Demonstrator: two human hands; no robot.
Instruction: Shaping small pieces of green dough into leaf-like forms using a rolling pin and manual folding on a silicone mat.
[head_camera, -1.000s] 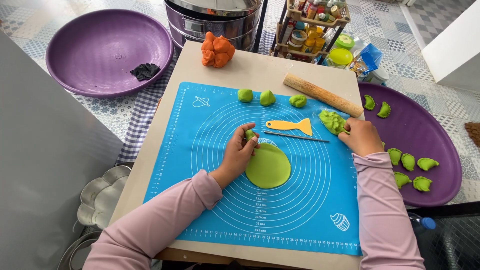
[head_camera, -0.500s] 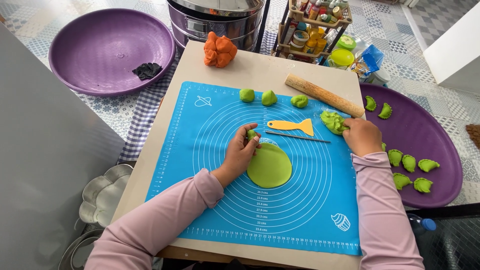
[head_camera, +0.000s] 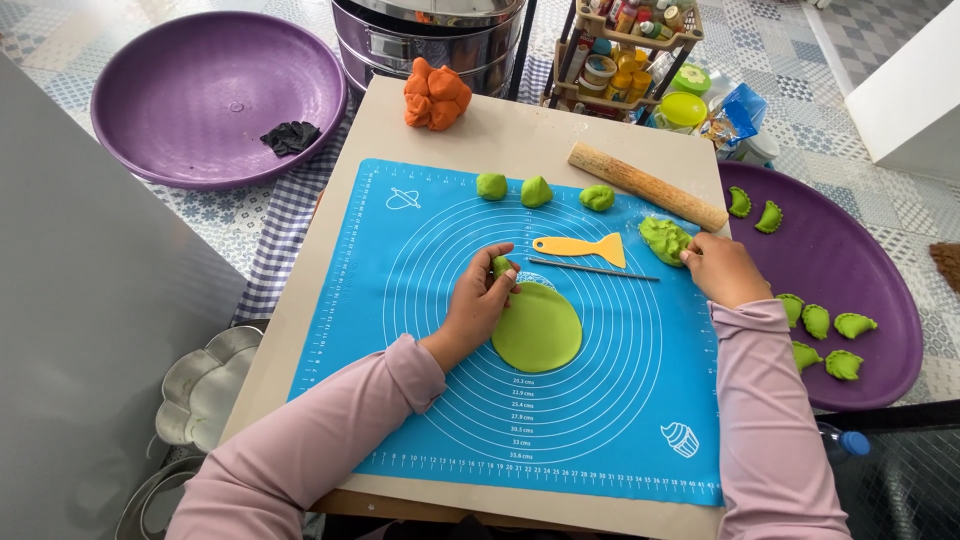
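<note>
While a flat green dough disc (head_camera: 538, 327) is laid out near the middle of the blue silicone mat (head_camera: 400, 300), a small green dough piece (head_camera: 501, 266) is pinched at the disc's upper left edge by the left hand (head_camera: 480, 305), fingers curled around it. Over on the right side of the mat, a lumpy green dough chunk (head_camera: 664, 240) is touched by the fingertips of the right hand (head_camera: 722, 270), which is loosely bunched; whether it's actually gripped can't be told from here. Between the two hands, a yellow plastic scraper (head_camera: 582, 247) and a thin metal rod (head_camera: 592, 268) are parked just above the disc. Three small green dough balls (head_camera: 536, 191) are lined up further back on the mat, with a wooden rolling pin (head_camera: 647, 186) set diagonally beside them. An orange dough lump (head_camera: 436, 95) is left at the far edge of the board. Finished green dumplings (head_camera: 817, 321) are spread over the purple tray (head_camera: 870, 270) on the right, and a second purple bowl (head_camera: 180, 80) with something dark in it is sat off to the left.
</note>
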